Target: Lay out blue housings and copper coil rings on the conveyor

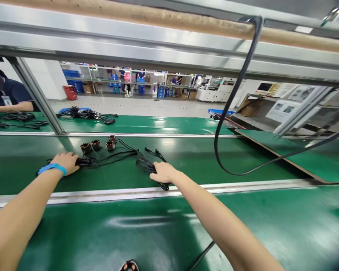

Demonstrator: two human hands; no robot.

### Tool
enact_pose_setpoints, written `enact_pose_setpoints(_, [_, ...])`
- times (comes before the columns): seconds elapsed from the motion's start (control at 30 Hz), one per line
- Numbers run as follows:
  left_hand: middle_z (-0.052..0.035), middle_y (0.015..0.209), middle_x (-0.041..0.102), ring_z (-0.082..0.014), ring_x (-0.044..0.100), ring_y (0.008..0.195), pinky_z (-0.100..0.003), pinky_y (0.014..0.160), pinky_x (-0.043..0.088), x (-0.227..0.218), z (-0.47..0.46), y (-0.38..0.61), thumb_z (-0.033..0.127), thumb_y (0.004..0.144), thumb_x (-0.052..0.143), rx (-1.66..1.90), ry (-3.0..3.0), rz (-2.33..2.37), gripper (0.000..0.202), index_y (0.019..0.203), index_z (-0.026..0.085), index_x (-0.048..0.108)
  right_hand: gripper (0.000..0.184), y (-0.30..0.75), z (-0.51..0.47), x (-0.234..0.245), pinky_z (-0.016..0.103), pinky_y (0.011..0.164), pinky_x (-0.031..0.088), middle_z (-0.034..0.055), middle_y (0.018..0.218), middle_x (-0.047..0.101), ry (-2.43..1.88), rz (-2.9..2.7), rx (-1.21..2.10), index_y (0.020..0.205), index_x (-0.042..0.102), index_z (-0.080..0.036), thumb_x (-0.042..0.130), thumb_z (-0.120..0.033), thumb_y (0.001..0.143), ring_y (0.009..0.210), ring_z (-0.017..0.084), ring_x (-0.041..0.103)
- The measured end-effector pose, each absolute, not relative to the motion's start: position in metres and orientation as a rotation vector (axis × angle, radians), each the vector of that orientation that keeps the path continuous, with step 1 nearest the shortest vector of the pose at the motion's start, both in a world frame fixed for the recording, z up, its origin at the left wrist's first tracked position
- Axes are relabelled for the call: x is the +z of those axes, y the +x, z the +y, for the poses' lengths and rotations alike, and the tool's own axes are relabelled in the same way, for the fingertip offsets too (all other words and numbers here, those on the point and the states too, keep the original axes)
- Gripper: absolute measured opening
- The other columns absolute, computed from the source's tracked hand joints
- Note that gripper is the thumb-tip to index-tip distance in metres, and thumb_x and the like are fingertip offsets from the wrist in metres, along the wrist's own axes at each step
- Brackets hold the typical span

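Observation:
Both my arms reach across the green belt (186, 158). My left hand (66, 162), with a blue wristband, rests palm down on a black cable bundle (84, 162). My right hand (162, 172) is closed around another bunch of black cables (145, 165) whose ends trail toward me. Thin black wires run from these bundles to three small copper-wound coils (97, 144) standing on the belt just beyond my left hand.
A thick black cable (234, 98) hangs from the overhead frame and loops over the belt at right. A co-worker (8, 98) sits at far left behind more cable bundles (84, 113). A metal rail (130, 192) divides the belts. Another coil (129, 266) lies near me.

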State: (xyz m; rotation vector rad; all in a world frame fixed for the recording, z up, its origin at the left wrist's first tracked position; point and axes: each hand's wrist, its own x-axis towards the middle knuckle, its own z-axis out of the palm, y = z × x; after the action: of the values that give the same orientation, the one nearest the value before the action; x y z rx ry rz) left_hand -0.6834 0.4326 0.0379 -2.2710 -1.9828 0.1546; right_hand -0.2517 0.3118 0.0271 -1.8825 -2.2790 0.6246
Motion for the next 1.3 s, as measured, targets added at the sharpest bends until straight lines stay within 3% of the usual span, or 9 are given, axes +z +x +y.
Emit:
enact_pose_setpoints(0.23, [-0.0108, 0.113, 0.063, -0.0308, 0.055, 0.111, -0.044, 0.105, 0.038, 0.092, 0.357, -0.599, 0.030, 0.087, 0.055, 0.002, -2.679, -1.300, 0.033, 0.118, 0.018, 0.059, 0.022, -0.211, 0.307, 0.085, 0.022, 0.050, 0.042, -0.0014, 0.072, 0.054, -1.742, -1.669, 1.164, 0.100, 0.052, -0.018, 0.054, -0.037, 0.089, 0.061, 0.014, 0.056])
enact_pose_setpoints(0.4, [-0.0064, 0.109, 0.065, -0.0261, 0.057, 0.108, -0.042, 0.104, 0.042, 0.068, 0.280, -0.527, 0.022, 0.091, 0.050, -0.142, -3.005, -0.726, 0.026, 0.113, 0.028, 0.064, 0.013, -0.211, 0.310, 0.118, 0.019, 0.048, 0.040, -0.0019, 0.075, 0.059, -1.647, -1.494, 1.288, 0.096, 0.051, -0.018, 0.058, -0.025, 0.088, 0.057, 0.010, 0.055])
enact_pose_setpoints(0.57, [-0.0137, 0.110, 0.062, -0.0325, 0.058, 0.106, -0.052, 0.094, 0.047, 0.005, 0.250, -0.494, 0.004, 0.082, 0.052, -0.439, -2.982, -0.872, 0.036, 0.111, 0.023, 0.062, 0.029, -0.263, 0.275, 0.070, 0.034, 0.089, 0.056, 0.0111, 0.114, 0.070, -1.553, -1.606, 1.438, 0.113, 0.058, -0.016, 0.063, -0.035, 0.092, 0.100, 0.021, 0.069])
enact_pose_setpoints(0.7, [-0.0102, 0.099, 0.061, -0.0292, 0.061, 0.090, -0.043, 0.078, 0.052, -0.034, 0.246, -0.488, 0.000, 0.070, 0.059, -0.629, -3.034, -1.104, 0.037, 0.100, 0.021, 0.057, 0.084, -0.282, 0.235, 0.022, 0.040, 0.126, 0.023, 0.0143, 0.164, 0.028, -1.465, -1.698, 1.630, 0.155, 0.036, -0.013, 0.060, -0.064, 0.092, 0.151, 0.024, 0.030])
enact_pose_setpoints(0.8, [-0.0054, 0.091, 0.058, -0.0249, 0.060, 0.082, -0.038, 0.073, 0.051, -0.045, 0.237, -0.489, 0.005, 0.072, 0.057, -0.847, -3.084, -1.321, 0.027, 0.091, 0.022, 0.050, 0.106, -0.288, 0.216, 0.012, 0.041, 0.125, 0.026, 0.0133, 0.164, 0.027, -1.465, -1.845, 1.550, 0.160, 0.026, -0.017, 0.073, -0.067, 0.079, 0.150, 0.028, 0.031])
enact_pose_setpoints(0.9, [-0.0010, 0.084, 0.056, -0.0205, 0.057, 0.074, -0.034, 0.069, 0.050, -0.046, 0.230, -0.497, 0.011, 0.068, 0.059, -1.068, -3.190, -1.514, 0.022, 0.084, 0.023, 0.049, 0.126, -0.308, 0.203, 0.008, 0.056, 0.120, 0.029, 0.0237, 0.156, 0.037, -1.790, -2.167, 1.028, 0.162, 0.017, -0.011, 0.087, -0.050, 0.066, 0.144, 0.040, 0.037])
enact_pose_setpoints(1.0, [-0.0008, 0.083, 0.056, -0.0209, 0.059, 0.080, -0.036, 0.079, 0.053, -0.041, 0.239, -0.513, 0.027, 0.072, 0.065, -1.445, -3.101, -1.861, 0.019, 0.083, 0.024, 0.050, 0.117, -0.327, 0.198, 0.003, 0.060, 0.105, 0.043, 0.0281, 0.136, 0.054, -1.980, -2.324, 0.577, 0.162, 0.014, -0.008, 0.082, -0.031, 0.069, 0.126, 0.044, 0.053])
enact_pose_setpoints(1.13, [-0.0104, 0.109, 0.054, -0.0287, 0.055, 0.117, -0.054, 0.109, 0.042, -0.023, 0.279, -0.525, 0.058, 0.091, 0.041, -2.152, -2.231, -2.606, 0.040, 0.111, 0.023, 0.044, 0.103, -0.311, 0.211, 0.021, 0.043, 0.093, 0.053, 0.0151, 0.117, 0.069, -1.827, -2.128, 0.830, 0.158, 0.030, -0.016, 0.078, -0.023, 0.067, 0.106, 0.033, 0.066])
enact_pose_setpoints(1.3, [-0.0206, 0.104, 0.065, -0.0357, 0.067, 0.102, -0.061, 0.091, 0.054, 0.043, 0.330, -0.484, 0.076, 0.093, 0.006, -2.964, -2.206, -2.860, 0.082, 0.109, 0.014, 0.058, 0.092, -0.279, 0.238, 0.097, 0.036, 0.091, 0.053, 0.0066, 0.117, 0.068, -1.494, -1.891, 0.875, 0.151, 0.042, -0.018, 0.076, -0.022, 0.066, 0.101, 0.024, 0.065])
